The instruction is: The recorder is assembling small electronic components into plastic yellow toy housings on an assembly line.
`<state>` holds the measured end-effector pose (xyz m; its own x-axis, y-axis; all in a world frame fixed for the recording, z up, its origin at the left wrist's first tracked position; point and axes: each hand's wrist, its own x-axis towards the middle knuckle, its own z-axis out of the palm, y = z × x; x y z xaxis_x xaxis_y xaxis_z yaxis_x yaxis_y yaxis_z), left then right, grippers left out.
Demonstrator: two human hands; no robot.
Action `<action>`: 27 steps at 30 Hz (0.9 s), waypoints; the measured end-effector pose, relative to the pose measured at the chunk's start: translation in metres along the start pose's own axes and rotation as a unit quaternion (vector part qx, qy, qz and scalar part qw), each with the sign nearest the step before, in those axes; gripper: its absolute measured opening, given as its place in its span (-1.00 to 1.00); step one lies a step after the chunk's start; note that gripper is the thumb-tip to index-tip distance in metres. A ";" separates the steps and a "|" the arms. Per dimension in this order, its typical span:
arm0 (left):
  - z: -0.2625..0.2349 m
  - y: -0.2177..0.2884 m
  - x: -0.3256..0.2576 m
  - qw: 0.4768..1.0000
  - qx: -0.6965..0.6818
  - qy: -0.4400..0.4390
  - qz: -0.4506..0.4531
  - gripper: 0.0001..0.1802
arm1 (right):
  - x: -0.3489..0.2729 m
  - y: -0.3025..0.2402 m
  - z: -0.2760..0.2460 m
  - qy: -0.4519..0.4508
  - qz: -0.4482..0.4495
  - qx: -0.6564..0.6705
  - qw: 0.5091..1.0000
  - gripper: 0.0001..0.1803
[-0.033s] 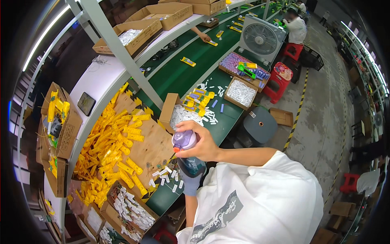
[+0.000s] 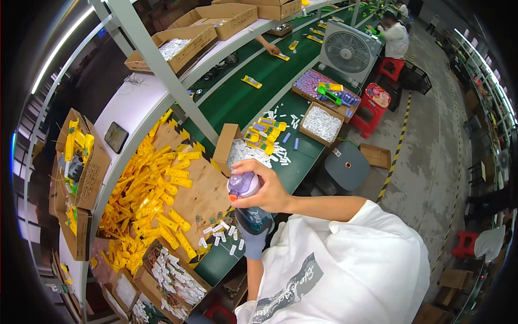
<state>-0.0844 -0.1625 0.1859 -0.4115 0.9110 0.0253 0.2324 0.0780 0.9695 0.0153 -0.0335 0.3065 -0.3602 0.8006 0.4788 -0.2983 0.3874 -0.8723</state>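
I hold a dark see-through water bottle (image 2: 253, 217) with a purple lid (image 2: 243, 184) upright over the bench edge. My right hand (image 2: 268, 190) wraps over the lid from the right. My left hand (image 2: 252, 241), in a grey glove, grips the bottle's lower body from below. A heap of yellow plastic pieces (image 2: 154, 202) lies on a cardboard sheet just left of the bottle. Small white parts (image 2: 220, 229) are scattered beside my left hand.
An open carton of white parts (image 2: 241, 153) stands behind the bottle. Beyond runs a green conveyor belt (image 2: 243, 100), with a tray of white parts (image 2: 321, 123), a fan (image 2: 348, 51), a grey stool (image 2: 345, 164) and a red stool (image 2: 375, 100). Another person's hand (image 2: 268, 47) reaches over the belt.
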 end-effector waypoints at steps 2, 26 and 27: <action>-0.003 0.000 0.004 0.999 -0.033 0.004 0.015 0.18 | 0.007 0.006 0.003 -0.025 0.028 0.009 0.999 -0.36; -0.018 -0.040 0.046 0.991 0.037 0.121 0.043 0.02 | 0.022 0.070 -0.001 -0.143 0.157 0.179 0.961 0.06; -0.004 0.010 0.056 0.984 -0.076 0.161 0.028 -0.05 | 0.013 0.090 0.002 -0.203 0.166 0.135 0.956 0.11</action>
<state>-0.1086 -0.1120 0.1982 -0.6650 0.7350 0.1320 0.1389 -0.0520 0.9889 -0.0185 0.0105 0.2340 -0.7707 0.5952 0.2275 -0.3055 -0.0319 -0.9516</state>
